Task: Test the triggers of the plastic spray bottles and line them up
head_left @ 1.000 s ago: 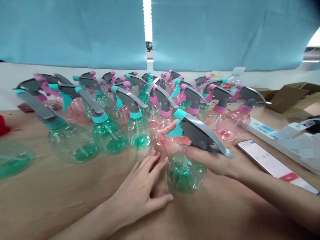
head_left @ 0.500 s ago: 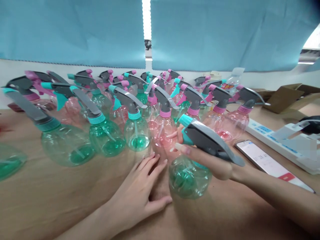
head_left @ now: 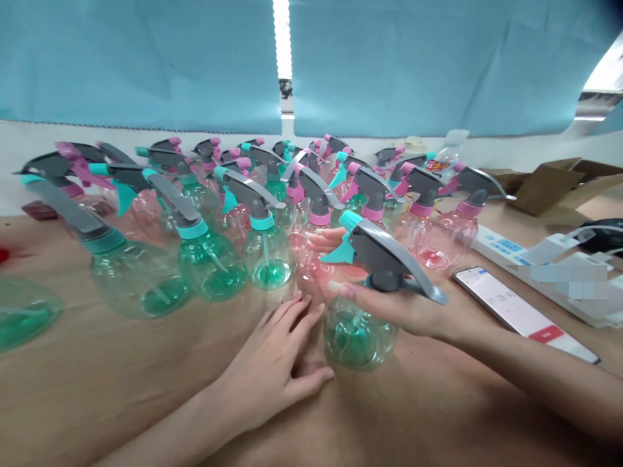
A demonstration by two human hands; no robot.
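A green spray bottle (head_left: 360,334) with a grey and teal trigger head stands on the table in front of me. My right hand (head_left: 403,311) is around its neck, thumb in front and fingers stretched out straight behind the trigger. A gap shows between thumb and fingers; the palm is partly hidden by the head. My left hand (head_left: 277,363) lies flat on the table, fingers a little apart, left of this bottle and holding nothing. Just beyond it stands another green spray bottle (head_left: 267,259), with a pink spray bottle (head_left: 314,259) beside that one.
Several green and pink spray bottles crowd the table's back half. At right lie a phone (head_left: 525,314) and a white power strip (head_left: 501,243) with plugs. Behind them sits an open cardboard box (head_left: 549,188). Blue sheeting (head_left: 146,65) covers the back.
The spray bottle's head has swung left and the bottle is more upright. My right fingers have straightened and spread away from the thumb. My left hand is nearly still; the view has shifted slightly.
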